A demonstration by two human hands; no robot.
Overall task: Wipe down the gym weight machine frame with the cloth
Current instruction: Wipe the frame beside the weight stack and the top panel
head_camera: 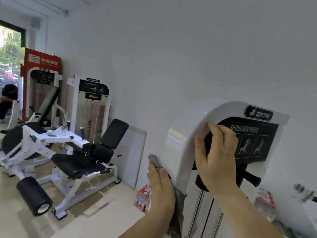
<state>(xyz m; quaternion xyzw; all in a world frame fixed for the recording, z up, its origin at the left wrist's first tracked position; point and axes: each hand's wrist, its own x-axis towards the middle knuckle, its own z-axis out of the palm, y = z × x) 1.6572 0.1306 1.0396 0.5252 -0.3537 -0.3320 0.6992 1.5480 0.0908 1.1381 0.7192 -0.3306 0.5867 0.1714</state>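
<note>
Your left hand (160, 186), fingers (152, 170) flat, on cloth (153, 159) at frame's (185, 121) nine o'clock; right hand's (216, 155) fingers (223, 133) round its rim.

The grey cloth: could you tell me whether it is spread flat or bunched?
Bunched up: the cloth crumples out above the left hand pressing it to the frame and hangs in folds below.

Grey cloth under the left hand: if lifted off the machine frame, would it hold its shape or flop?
Probably floppy: the cloth has a free end hanging limp below the left hand, which presses it to the white frame. Likely light too, since it bunches softly above the fingers. It seems unlikely to slip while pinned like this.
</note>
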